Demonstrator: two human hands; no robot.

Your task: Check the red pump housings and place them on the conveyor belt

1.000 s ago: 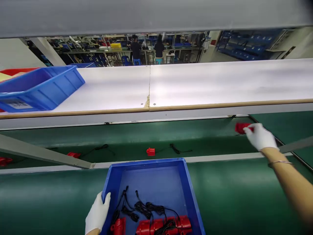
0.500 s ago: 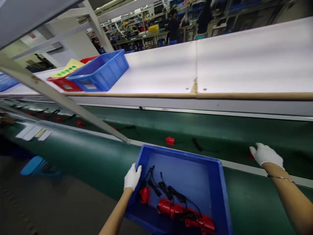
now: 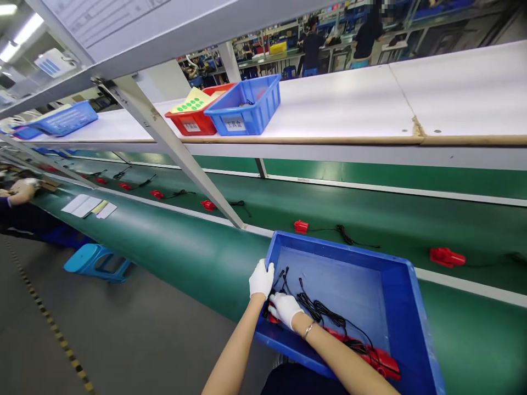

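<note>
A blue plastic bin [image 3: 401, 307] rests at the near edge of the green bench, tilted in view. My left hand [image 3: 261, 278], in a white glove, is closed on its left rim. My right hand [image 3: 285, 309], also gloved, reaches into the bin's left side, with fingers curled on a red corded device [image 3: 272, 317], mostly hidden under the hand. More red devices [image 3: 385, 362] lie along the bin's near side, with bundled black cables [image 3: 321, 310] across the floor of the bin.
Beyond the bin, a green belt [image 3: 255, 219] carries spaced red devices with black cords. Above it runs a white shelf [image 3: 341, 104] holding a blue box [image 3: 247, 109] and a red box [image 3: 191, 123]. A slanted post [image 3: 197, 175] stands left; a blue stool [image 3: 96, 262] is below.
My right hand has moved from a red device on the belt at the right to the left inside of the bin. My left hand keeps its hold on the rim. The view has shifted.
</note>
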